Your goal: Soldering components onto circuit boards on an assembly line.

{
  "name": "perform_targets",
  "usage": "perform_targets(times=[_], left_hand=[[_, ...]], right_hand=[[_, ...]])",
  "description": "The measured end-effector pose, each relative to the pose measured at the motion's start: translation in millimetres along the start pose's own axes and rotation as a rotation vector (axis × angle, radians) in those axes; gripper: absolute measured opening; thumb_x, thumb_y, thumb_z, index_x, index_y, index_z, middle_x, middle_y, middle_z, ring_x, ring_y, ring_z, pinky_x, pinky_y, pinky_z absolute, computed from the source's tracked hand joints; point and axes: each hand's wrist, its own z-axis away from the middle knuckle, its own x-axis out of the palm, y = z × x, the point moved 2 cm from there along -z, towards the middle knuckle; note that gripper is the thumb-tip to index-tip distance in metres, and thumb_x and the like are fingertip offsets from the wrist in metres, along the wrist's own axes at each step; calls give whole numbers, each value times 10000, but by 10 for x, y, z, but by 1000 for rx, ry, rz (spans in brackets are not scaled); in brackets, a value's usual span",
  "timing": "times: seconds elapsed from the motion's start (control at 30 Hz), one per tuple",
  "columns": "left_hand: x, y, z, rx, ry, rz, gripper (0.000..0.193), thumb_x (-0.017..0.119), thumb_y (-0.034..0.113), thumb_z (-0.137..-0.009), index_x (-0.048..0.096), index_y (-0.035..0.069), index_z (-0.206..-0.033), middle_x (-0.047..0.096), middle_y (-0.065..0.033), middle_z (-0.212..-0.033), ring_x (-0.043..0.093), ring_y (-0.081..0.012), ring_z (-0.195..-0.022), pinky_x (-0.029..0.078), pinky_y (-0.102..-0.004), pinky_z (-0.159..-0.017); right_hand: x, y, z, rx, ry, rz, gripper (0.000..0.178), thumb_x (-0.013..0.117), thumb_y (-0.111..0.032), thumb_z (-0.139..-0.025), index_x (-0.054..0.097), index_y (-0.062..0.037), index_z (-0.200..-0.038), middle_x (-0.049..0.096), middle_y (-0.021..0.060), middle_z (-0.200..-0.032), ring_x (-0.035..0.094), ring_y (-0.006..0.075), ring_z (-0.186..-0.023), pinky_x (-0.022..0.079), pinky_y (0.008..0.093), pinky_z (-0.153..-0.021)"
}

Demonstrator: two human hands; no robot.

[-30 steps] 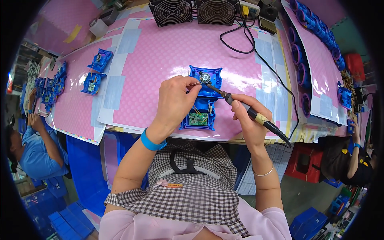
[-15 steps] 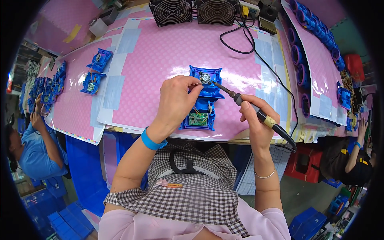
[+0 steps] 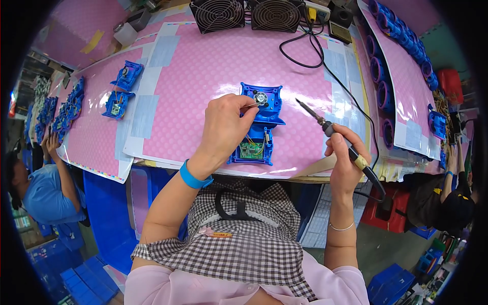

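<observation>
My left hand (image 3: 226, 127) pinches a thin wire (image 3: 249, 106) at the left edge of a small round speaker (image 3: 261, 98). The speaker sits in an open blue plastic housing half (image 3: 275, 91) on the pink sheet. Nearer to me lies the second blue half, holding a green circuit board (image 3: 251, 150) with thin wires rising from it. My right hand (image 3: 347, 155) grips a soldering iron (image 3: 329, 129) like a pen. The iron's tip points up and left, in the air to the right of the housing and apart from it.
Two black fans (image 3: 217, 15) stand at the far edge. A black cable (image 3: 351, 94) runs down the right side from near a soldering stand (image 3: 339, 31). Similar blue housings (image 3: 122, 76) lie at the left; blue rings (image 3: 385, 94) fill a rack at right. Co-workers sit on both sides.
My right hand has drawn the soldering iron back to the right, its tip leaving the speaker. My left hand stays almost where it was. People at both sides have shifted their arms.
</observation>
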Motion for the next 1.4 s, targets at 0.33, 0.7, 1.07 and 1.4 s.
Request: perform_targets(times=[0.33,0.7,1.07,1.4], left_hand=[[-106,182,101,106,118,-156,121,703,117,-792,680,6,-834,593,-138,-699,574,-304,-621,430,-414,-580],[18,313,5,213,-281,-610,210,708,194,-717,634,2,-756,634,-193,-730,608,-391,-714,464,-482,-632],[-1763,-1703,-141,-202,222,-1002,172,675,108,-790,668,13,-933,646,-191,-875,618,-392,-892,484,-475,-789],[-1262,-449,351,-203,125,807,340,536,228,-955,402,146,-653,274,70,-616,249,-52,-533,202,-250,-478]], right_hand=[[-596,-272,-192,-303,277,-34,273,544,-241,-991,588,4,-1102,503,21,-582,444,69,-456,337,209,-433],[-3399,169,-1688,-393,966,874,626,862,-242,-642,535,-47,-1138,643,147,-1056,621,296,-993,468,362,-867],[-3514,453,-2224,-225,877,1016,780,919,-281,-490,485,-96,-1110,655,190,-992,633,362,-943,491,427,-840],[-1109,-355,-1320,-524,225,609,666,910,-196,-612,465,-61,-1090,599,192,-1206,595,258,-1054,454,340,-939]])
